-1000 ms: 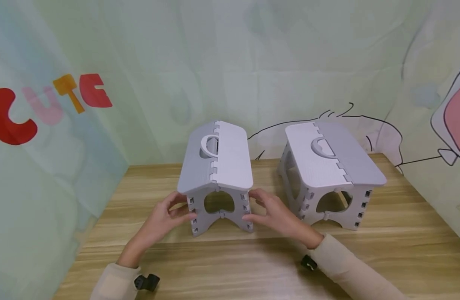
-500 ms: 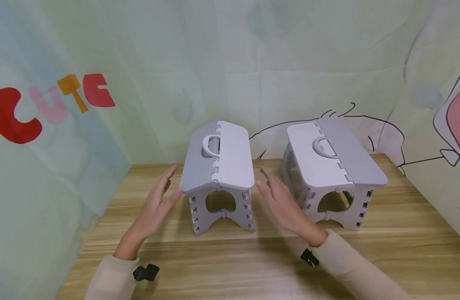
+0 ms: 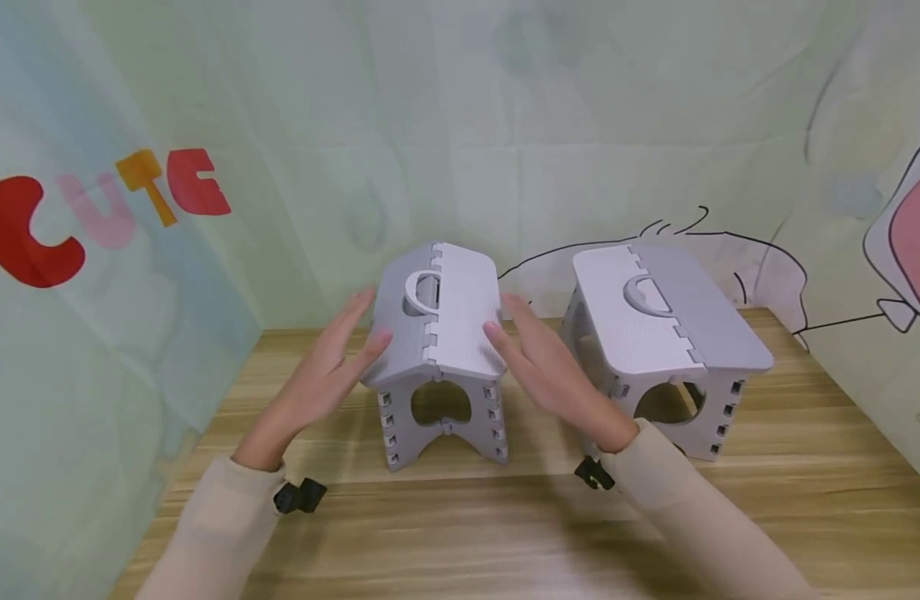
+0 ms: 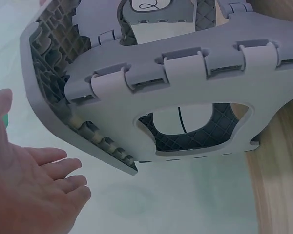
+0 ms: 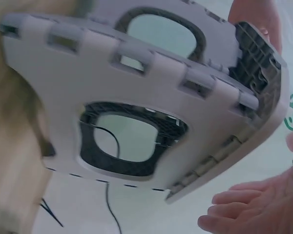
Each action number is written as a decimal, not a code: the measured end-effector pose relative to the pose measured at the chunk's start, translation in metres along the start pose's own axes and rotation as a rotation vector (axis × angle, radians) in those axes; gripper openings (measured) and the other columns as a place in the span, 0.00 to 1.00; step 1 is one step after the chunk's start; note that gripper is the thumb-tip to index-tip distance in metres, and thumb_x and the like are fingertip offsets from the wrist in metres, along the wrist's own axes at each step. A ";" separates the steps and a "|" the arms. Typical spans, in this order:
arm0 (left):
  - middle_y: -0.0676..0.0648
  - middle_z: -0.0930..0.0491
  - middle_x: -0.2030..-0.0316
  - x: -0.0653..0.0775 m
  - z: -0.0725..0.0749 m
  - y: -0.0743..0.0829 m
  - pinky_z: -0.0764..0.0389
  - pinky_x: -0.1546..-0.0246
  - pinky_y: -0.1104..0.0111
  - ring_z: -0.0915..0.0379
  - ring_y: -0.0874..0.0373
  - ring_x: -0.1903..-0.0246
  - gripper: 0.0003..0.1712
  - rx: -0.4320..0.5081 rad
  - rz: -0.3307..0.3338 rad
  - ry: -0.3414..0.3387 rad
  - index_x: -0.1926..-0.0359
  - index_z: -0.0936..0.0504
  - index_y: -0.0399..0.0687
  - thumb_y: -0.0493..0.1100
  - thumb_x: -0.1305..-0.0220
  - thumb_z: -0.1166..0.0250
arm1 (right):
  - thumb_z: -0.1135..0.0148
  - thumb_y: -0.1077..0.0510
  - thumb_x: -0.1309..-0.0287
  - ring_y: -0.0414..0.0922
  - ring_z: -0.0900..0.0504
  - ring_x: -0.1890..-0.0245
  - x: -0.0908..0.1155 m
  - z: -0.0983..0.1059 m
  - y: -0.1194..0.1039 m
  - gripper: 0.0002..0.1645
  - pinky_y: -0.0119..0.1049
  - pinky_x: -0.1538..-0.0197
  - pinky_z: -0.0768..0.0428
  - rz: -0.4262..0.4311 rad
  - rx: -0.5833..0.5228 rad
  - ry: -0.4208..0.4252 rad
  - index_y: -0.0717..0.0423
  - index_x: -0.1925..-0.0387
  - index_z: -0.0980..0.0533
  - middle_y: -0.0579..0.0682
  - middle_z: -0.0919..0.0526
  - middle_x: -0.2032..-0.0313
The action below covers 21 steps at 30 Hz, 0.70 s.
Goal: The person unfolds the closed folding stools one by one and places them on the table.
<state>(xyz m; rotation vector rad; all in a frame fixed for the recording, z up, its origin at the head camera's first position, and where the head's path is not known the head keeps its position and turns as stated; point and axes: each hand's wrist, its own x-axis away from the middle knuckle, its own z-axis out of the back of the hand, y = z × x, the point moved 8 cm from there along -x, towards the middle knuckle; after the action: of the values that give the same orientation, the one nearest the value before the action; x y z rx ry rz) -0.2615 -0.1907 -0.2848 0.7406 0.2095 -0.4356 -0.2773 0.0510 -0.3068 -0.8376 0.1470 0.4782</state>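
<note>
A grey and white folding step stool (image 3: 467, 317) stands on its legs, its two-panel top slightly peaked and a curved handle (image 3: 421, 292) at the middle seam. My left hand (image 3: 328, 367) is at the left edge of that top, fingers straight and thumb overlapping the panel in the head view. On the opposite side my right hand (image 3: 542, 358) mirrors it, palm turned inward. Both wrist views show the stool's underside and hinged legs, with the left hand (image 4: 34, 190) and right hand (image 5: 263, 200) beside the top's edge, fingers extended and holding nothing.
A second folding step stool (image 3: 670, 317) of the same kind stands to the right, close to my right forearm. Both stools are on a wood-grain table (image 3: 430, 533). A printed cloth backdrop (image 3: 310, 167) hangs behind and at the sides.
Both hands have let go of the stool's front legs and risen along its sides to the edges of the top. The stools stay in place.
</note>
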 end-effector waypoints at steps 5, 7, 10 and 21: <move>0.45 0.56 0.22 -0.012 -0.003 0.005 0.58 0.27 0.45 0.67 0.50 0.23 0.43 -0.042 -0.007 -0.035 0.22 0.52 0.42 0.62 0.24 0.52 | 0.68 0.28 0.28 0.45 0.63 0.23 -0.016 -0.003 -0.009 0.51 0.43 0.24 0.58 0.021 0.068 -0.056 0.61 0.22 0.55 0.53 0.56 0.22; 0.42 0.56 0.22 -0.016 -0.005 0.007 0.59 0.26 0.47 0.67 0.48 0.23 0.44 -0.054 -0.015 -0.051 0.22 0.52 0.40 0.63 0.24 0.53 | 0.66 0.28 0.28 0.45 0.64 0.23 -0.022 -0.004 -0.012 0.51 0.43 0.24 0.58 0.031 0.086 -0.070 0.62 0.22 0.56 0.54 0.57 0.22; 0.40 0.57 0.22 -0.021 -0.009 0.008 0.60 0.26 0.47 0.68 0.47 0.23 0.45 -0.071 -0.005 -0.085 0.22 0.54 0.39 0.64 0.24 0.54 | 0.63 0.30 0.27 0.45 0.64 0.23 -0.030 -0.007 -0.015 0.50 0.45 0.24 0.58 0.046 0.103 -0.088 0.62 0.22 0.56 0.55 0.57 0.22; 0.39 0.61 0.22 -0.028 -0.022 0.003 0.61 0.26 0.47 0.74 0.50 0.24 0.47 -0.092 0.023 -0.164 0.22 0.59 0.36 0.66 0.24 0.57 | 0.62 0.33 0.26 0.51 0.63 0.23 -0.051 -0.022 -0.022 0.48 0.46 0.24 0.58 0.094 0.161 -0.177 0.63 0.23 0.57 0.57 0.58 0.22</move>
<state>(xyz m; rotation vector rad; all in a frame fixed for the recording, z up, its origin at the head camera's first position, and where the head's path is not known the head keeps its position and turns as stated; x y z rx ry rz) -0.2858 -0.1648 -0.2889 0.6131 0.0666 -0.4592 -0.3114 0.0044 -0.2911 -0.6294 0.0606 0.6187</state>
